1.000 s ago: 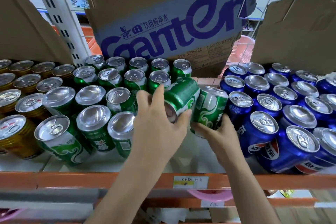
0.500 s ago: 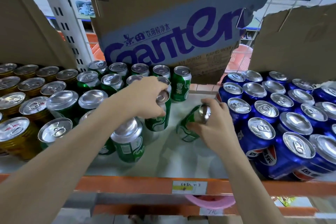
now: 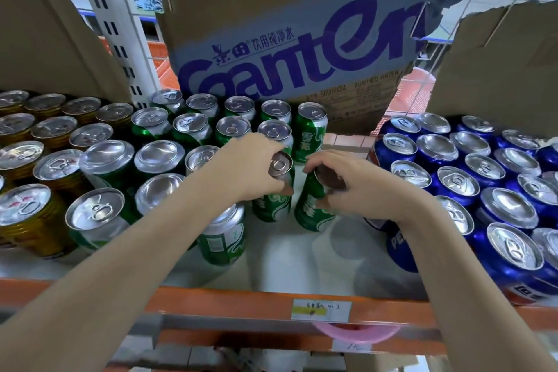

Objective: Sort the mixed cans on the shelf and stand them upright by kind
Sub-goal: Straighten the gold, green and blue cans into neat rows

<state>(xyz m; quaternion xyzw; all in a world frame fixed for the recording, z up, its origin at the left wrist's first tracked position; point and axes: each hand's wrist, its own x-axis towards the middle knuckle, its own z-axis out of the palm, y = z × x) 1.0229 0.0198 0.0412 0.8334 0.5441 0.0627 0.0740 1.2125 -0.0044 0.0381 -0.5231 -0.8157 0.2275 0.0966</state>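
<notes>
A: Item one: green can [image 3: 273, 199], upright, under the left hand [image 3: 247, 166]. The fingers are curling over its top rim, thumb low on the side, gripping it. It is standing at the right edge of the green block [image 3: 169, 157].

B: Item two: second green can [image 3: 314, 208], just beside the first, tilting slightly. The right hand [image 3: 356, 181] is gripping its top, fingertips wrapping the rim and hiding most of the lid.

A: Handling, as judged: thin metal wall, stiff if full, denting if squeezed hard. The printed side is looking smooth and likely slippery. Weight cannot be told.

B: Best hold, as judged: the top rim, where the fingers are already sitting, or round the middle of the body.

A: Outward from the left fingers: gold cans [image 3: 30, 214], upright.

B: Outward from the right fingers: blue cans [image 3: 453, 187], most upright, the nearest ones leaning.

A: Beyond the fingertips: a torn carton [image 3: 287, 48]. Nearer than the wrists: bare shelf board [image 3: 302, 266] and the orange rail [image 3: 229, 302] with its label [image 3: 321, 309].
</notes>
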